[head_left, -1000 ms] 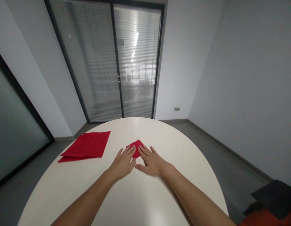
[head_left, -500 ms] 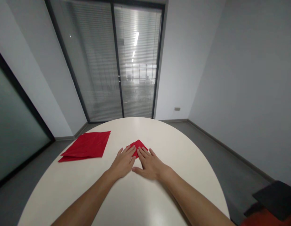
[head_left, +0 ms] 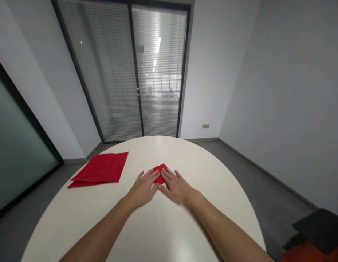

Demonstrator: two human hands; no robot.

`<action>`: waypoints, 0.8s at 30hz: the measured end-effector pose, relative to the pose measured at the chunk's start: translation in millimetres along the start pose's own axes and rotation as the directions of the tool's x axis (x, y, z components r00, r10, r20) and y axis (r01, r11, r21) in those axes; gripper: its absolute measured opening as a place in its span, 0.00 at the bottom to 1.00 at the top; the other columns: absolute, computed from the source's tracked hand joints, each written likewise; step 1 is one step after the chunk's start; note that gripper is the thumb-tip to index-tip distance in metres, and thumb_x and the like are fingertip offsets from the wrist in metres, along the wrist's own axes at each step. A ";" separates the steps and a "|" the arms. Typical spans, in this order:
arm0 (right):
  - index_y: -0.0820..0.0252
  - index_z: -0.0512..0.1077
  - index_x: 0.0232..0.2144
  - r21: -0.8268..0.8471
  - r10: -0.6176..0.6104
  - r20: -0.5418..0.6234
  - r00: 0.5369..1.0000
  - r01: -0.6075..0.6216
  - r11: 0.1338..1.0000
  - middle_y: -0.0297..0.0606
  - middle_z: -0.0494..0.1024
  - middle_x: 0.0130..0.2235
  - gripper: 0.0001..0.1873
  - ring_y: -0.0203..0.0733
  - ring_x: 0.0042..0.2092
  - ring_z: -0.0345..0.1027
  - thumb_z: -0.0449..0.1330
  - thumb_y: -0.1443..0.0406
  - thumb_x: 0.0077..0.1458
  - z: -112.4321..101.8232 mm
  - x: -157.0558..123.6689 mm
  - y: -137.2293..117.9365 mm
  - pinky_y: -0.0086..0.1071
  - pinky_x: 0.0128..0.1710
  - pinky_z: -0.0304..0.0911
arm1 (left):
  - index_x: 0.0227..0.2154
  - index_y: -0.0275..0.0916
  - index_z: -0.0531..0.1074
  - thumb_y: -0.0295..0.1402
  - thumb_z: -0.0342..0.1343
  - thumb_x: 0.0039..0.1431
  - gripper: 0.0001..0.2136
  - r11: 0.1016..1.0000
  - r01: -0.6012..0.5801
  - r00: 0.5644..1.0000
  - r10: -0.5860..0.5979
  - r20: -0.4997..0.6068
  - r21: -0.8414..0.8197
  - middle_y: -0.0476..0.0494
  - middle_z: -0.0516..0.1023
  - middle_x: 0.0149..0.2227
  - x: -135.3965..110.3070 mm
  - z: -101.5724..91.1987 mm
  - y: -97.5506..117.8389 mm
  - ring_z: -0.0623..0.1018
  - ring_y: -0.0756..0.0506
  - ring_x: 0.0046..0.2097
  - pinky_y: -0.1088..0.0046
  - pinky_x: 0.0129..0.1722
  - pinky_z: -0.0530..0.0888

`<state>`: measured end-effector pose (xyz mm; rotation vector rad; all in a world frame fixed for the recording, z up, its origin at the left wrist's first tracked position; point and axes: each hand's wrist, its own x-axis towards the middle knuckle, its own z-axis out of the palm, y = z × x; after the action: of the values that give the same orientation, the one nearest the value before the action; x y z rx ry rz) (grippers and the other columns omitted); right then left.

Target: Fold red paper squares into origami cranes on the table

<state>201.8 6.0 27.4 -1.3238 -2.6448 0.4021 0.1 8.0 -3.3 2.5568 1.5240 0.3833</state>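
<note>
A small folded sheet of red paper [head_left: 160, 178] lies on the white round table [head_left: 147, 233], in front of me. My left hand [head_left: 143, 188] rests flat on its left part, fingers stretched out and thumb pointing toward the right hand. On the paper's right part lies my right hand [head_left: 176, 185], also flat with its fingers extended. Both thumbs nearly meet at the paper's near edge. The fingers cover much of the sheet, so its exact folds are hidden. Neither hand grips anything.
A stack of larger red sheets [head_left: 100, 168], slightly creased, lies at the table's left edge. Beyond the table stand a glass door with blinds [head_left: 160, 109] and grey-white walls. A black and orange object [head_left: 319, 233] is at the lower right, beside the table.
My right thumb has drawn in toward the left one, and the right hand sits slightly farther forward. The small red paper has shifted slightly. The larger sheets have not moved.
</note>
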 end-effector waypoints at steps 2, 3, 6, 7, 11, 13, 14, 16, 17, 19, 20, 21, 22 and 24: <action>0.69 0.49 0.69 0.018 0.024 0.013 1.000 -0.024 1.000 0.52 0.48 0.70 0.43 0.53 0.72 0.38 0.35 0.43 0.67 0.0 -0.5 0.1 0.53 0.69 0.36 | 0.66 0.43 0.60 0.38 0.38 0.70 0.24 0.999 0.030 1.000 -0.030 -0.009 0.029 0.45 0.60 0.68 0.1 0.2 2.7 0.57 0.42 0.70 0.49 0.69 0.50; 0.70 0.50 0.69 0.022 0.031 0.014 0.999 -0.031 0.999 0.52 0.48 0.70 0.44 0.53 0.72 0.38 0.35 0.42 0.67 -0.2 -0.7 -0.1 0.53 0.69 0.35 | 0.65 0.42 0.61 0.38 0.37 0.71 0.24 0.998 0.050 0.999 -0.049 -0.022 0.046 0.45 0.61 0.68 0.3 0.6 4.0 0.57 0.41 0.70 0.48 0.68 0.50; 0.71 0.49 0.69 0.030 0.033 0.019 0.999 -0.033 0.999 0.52 0.48 0.71 0.45 0.54 0.72 0.37 0.36 0.42 0.66 -0.7 -0.7 -0.4 0.54 0.69 0.35 | 0.64 0.41 0.62 0.37 0.36 0.71 0.24 0.988 0.126 0.991 -0.120 -0.063 0.093 0.43 0.62 0.68 0.9 1.9 6.4 0.57 0.38 0.70 0.47 0.68 0.51; 0.71 0.49 0.69 0.031 0.032 0.020 0.999 -0.032 0.999 0.53 0.47 0.71 0.45 0.54 0.72 0.37 0.36 0.42 0.66 -0.7 -0.5 -0.2 0.54 0.69 0.35 | 0.64 0.40 0.63 0.37 0.36 0.70 0.24 0.982 0.157 0.986 -0.149 -0.078 0.107 0.42 0.62 0.68 1.1 2.1 6.5 0.57 0.37 0.70 0.46 0.68 0.51; 0.72 0.49 0.69 0.030 0.030 0.016 0.999 -0.031 0.999 0.53 0.47 0.71 0.45 0.54 0.72 0.36 0.37 0.42 0.66 0.9 0.2 1.6 0.54 0.69 0.35 | 0.66 0.35 0.59 0.36 0.39 0.69 0.25 0.973 0.190 0.974 -0.170 -0.149 0.128 0.37 0.58 0.69 1.4 0.3 5.7 0.56 0.36 0.70 0.49 0.68 0.50; 0.71 0.48 0.70 0.032 0.023 0.012 1.000 -0.024 0.999 0.53 0.46 0.71 0.45 0.55 0.72 0.36 0.38 0.42 0.66 2.2 0.4 2.7 0.54 0.69 0.34 | 0.67 0.35 0.56 0.34 0.39 0.68 0.26 0.990 0.091 0.989 -0.076 -0.129 0.112 0.39 0.56 0.70 1.2 -1.3 5.6 0.54 0.40 0.71 0.53 0.69 0.49; 0.70 0.47 0.70 0.035 0.018 0.011 1.000 -0.019 0.999 0.52 0.46 0.71 0.44 0.56 0.72 0.36 0.38 0.42 0.66 2.9 0.6 3.2 0.55 0.69 0.34 | 0.68 0.37 0.55 0.33 0.39 0.68 0.26 0.995 0.034 0.995 -0.025 -0.093 0.098 0.41 0.55 0.70 1.0 -1.8 5.7 0.54 0.42 0.71 0.54 0.69 0.49; 0.68 0.47 0.70 0.039 0.008 0.012 1.000 -0.008 0.999 0.52 0.46 0.71 0.44 0.56 0.72 0.36 0.39 0.43 0.66 3.8 0.9 4.4 0.55 0.69 0.34 | 0.68 0.39 0.55 0.33 0.38 0.69 0.26 0.997 -0.024 1.000 0.025 -0.015 0.072 0.43 0.56 0.70 0.6 -1.8 6.1 0.56 0.45 0.70 0.55 0.69 0.50; 0.68 0.47 0.70 0.041 0.003 0.014 1.000 -0.004 0.999 0.51 0.46 0.71 0.43 0.56 0.72 0.36 0.40 0.43 0.66 3.9 1.1 5.0 0.55 0.69 0.34 | 0.68 0.39 0.55 0.34 0.37 0.69 0.25 0.998 -0.021 1.000 0.021 0.011 0.067 0.42 0.56 0.70 0.3 -1.3 6.2 0.56 0.45 0.70 0.55 0.69 0.51; 0.68 0.49 0.70 0.040 -0.003 0.016 1.000 0.002 0.999 0.51 0.48 0.71 0.41 0.56 0.72 0.37 0.42 0.45 0.66 3.0 1.5 6.2 0.55 0.69 0.34 | 0.67 0.38 0.56 0.35 0.35 0.70 0.25 0.997 0.010 1.000 -0.012 0.026 0.076 0.42 0.56 0.70 -0.1 0.0 6.3 0.55 0.44 0.71 0.53 0.68 0.51; 0.68 0.50 0.70 0.039 -0.006 0.013 1.000 0.005 0.999 0.51 0.48 0.71 0.40 0.56 0.72 0.38 0.43 0.46 0.66 1.8 1.6 6.7 0.55 0.69 0.35 | 0.67 0.37 0.57 0.35 0.34 0.71 0.25 0.996 0.031 0.999 -0.032 0.017 0.084 0.42 0.56 0.70 -0.2 0.6 6.3 0.55 0.43 0.71 0.52 0.68 0.51; 0.67 0.51 0.69 0.037 -0.010 0.009 1.000 0.009 0.999 0.51 0.50 0.70 0.39 0.56 0.72 0.39 0.44 0.47 0.66 0.2 1.6 7.3 0.55 0.69 0.36 | 0.67 0.37 0.57 0.36 0.34 0.71 0.25 0.995 0.049 0.999 -0.050 0.005 0.091 0.42 0.56 0.70 -0.3 1.0 6.4 0.54 0.42 0.71 0.51 0.68 0.51; 0.66 0.54 0.69 0.032 -0.015 0.000 1.000 0.015 0.999 0.51 0.52 0.70 0.38 0.57 0.71 0.41 0.45 0.48 0.66 -1.9 1.4 7.9 0.56 0.68 0.37 | 0.67 0.37 0.58 0.37 0.34 0.71 0.25 0.993 0.063 0.998 -0.063 -0.006 0.096 0.42 0.57 0.70 -0.3 1.1 6.7 0.54 0.41 0.71 0.50 0.68 0.51; 0.65 0.60 0.66 0.014 -0.040 -0.029 0.999 0.041 0.999 0.51 0.59 0.68 0.36 0.59 0.70 0.46 0.48 0.48 0.65 -7.1 0.9 9.2 0.57 0.67 0.41 | 0.66 0.39 0.59 0.38 0.34 0.71 0.25 0.990 0.091 0.996 -0.089 -0.029 0.106 0.43 0.59 0.69 -0.2 0.7 7.5 0.55 0.39 0.71 0.49 0.68 0.51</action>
<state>210.1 13.2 31.4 -1.2602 -2.6356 0.3926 6.5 4.2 -2.2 2.5590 1.7060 0.3311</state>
